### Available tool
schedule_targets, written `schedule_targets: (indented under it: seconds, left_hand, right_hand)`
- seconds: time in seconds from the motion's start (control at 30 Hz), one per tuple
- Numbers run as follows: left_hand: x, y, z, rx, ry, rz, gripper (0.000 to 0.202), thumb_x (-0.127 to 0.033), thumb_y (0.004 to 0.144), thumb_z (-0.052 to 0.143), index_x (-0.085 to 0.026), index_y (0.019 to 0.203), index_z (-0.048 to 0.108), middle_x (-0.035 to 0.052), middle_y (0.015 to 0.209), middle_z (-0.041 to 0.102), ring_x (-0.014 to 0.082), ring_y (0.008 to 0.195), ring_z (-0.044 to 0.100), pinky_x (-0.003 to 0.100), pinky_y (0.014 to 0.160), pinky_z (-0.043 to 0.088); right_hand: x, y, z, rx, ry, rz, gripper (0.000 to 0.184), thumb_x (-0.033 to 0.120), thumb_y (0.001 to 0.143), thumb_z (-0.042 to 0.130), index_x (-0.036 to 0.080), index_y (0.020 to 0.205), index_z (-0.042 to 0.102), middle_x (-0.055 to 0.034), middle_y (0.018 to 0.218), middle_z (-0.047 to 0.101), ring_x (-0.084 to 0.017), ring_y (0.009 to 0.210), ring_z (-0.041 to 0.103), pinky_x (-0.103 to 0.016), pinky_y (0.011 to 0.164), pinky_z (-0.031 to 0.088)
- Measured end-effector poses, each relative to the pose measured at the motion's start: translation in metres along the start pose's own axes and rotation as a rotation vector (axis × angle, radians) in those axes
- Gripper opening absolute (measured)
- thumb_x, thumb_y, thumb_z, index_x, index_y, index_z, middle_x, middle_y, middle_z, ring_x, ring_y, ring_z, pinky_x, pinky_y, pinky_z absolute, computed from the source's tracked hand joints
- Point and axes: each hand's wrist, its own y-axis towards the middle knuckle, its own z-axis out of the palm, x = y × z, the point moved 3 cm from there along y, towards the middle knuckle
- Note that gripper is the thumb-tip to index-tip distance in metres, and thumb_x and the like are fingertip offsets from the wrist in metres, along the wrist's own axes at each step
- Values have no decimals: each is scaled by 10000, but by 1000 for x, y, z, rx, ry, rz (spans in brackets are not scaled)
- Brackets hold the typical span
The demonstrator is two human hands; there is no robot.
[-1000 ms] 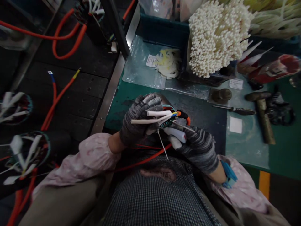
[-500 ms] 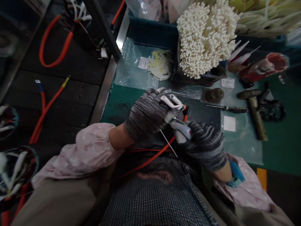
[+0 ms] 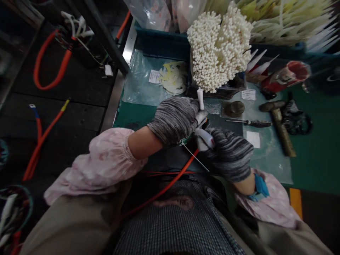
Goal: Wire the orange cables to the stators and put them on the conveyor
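My left hand (image 3: 174,119), in a grey knit glove, is closed around a bundle of wires with white sleeves (image 3: 200,99) that stick up past its fingers. My right hand (image 3: 228,152), gloved too, is closed on a white-handled tool (image 3: 205,137) pressed against the bundle. An orange cable (image 3: 170,184) runs from the bundle down across my lap. A thin white tie tail (image 3: 195,160) hangs below both hands. What lies between the palms is hidden.
A big bunch of white sleeves (image 3: 219,46) stands upright behind the hands. A hammer (image 3: 278,124), a screwdriver (image 3: 251,123), a round weight (image 3: 233,108) and black rings (image 3: 297,122) lie on the green mat (image 3: 313,156). Orange cables (image 3: 45,71) lie on the dark floor at left.
My left hand has rolled over the bundle, so the white sleeves went from pointing right to pointing up. My head has shifted, and the scene slides left in view.
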Motion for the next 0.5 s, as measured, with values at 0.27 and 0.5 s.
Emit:
schedule_targets:
  seconds: [0.27, 0.5]
  left_hand:
    - [-9, 11, -4, 113, 73, -81, 401, -360, 1147, 455, -105, 1306, 720, 172, 1253, 762, 331, 1162, 740, 465, 995, 597]
    - [2, -18, -12, -46, 75, -148, 458, -545, 1095, 542, -150, 1236, 726, 173, 1178, 727, 350, 1095, 719, 420, 905, 575]
  right_hand:
    - [-15, -17, 2, -4, 158, 158, 276, 462, 1010, 645, 222, 994, 779, -52, 788, 789, -195, 605, 651, -335, 551, 407]
    - [-80, -36, 12, -48, 663, 724, 259, 422, 945, 695, 230, 1086, 797, -68, 982, 846, -256, 872, 797, -418, 798, 648]
